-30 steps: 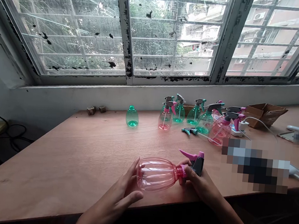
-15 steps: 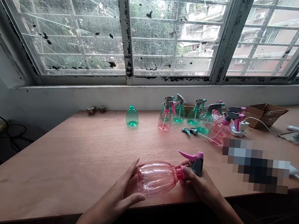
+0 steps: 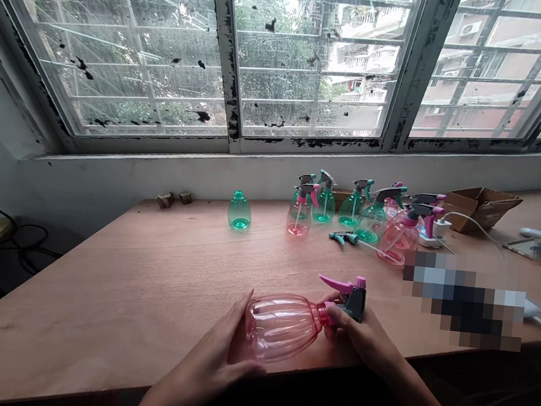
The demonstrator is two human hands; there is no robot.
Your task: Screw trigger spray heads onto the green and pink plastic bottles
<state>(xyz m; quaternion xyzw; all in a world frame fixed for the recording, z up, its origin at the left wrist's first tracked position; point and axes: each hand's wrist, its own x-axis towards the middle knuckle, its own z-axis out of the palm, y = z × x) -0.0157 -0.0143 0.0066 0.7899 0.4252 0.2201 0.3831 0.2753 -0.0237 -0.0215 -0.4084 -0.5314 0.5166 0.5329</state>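
Observation:
A clear pink spray bottle (image 3: 282, 327) lies sideways above the table's front edge, its base to the left. My left hand (image 3: 223, 339) cups the base, fingers on the far side and thumb along the near side. At the neck, my right hand (image 3: 349, 328) pinches the pink collar of the trigger spray head (image 3: 358, 297). This head is dark grey with a pink trigger, which points up and left. Whether the collar is fully screwed on, I cannot tell.
Several green and pink spray bottles (image 3: 324, 205) stand at the back right. A loose green-trigger spray head (image 3: 344, 237) lies before them. One green bottle without a head (image 3: 239, 211) stands left of them. A cardboard box (image 3: 480, 207), a cable and blurred items occupy the right.
My left thumb has come in closer along the bottle's near side. The bottle and spray head have shifted very slightly to the left.

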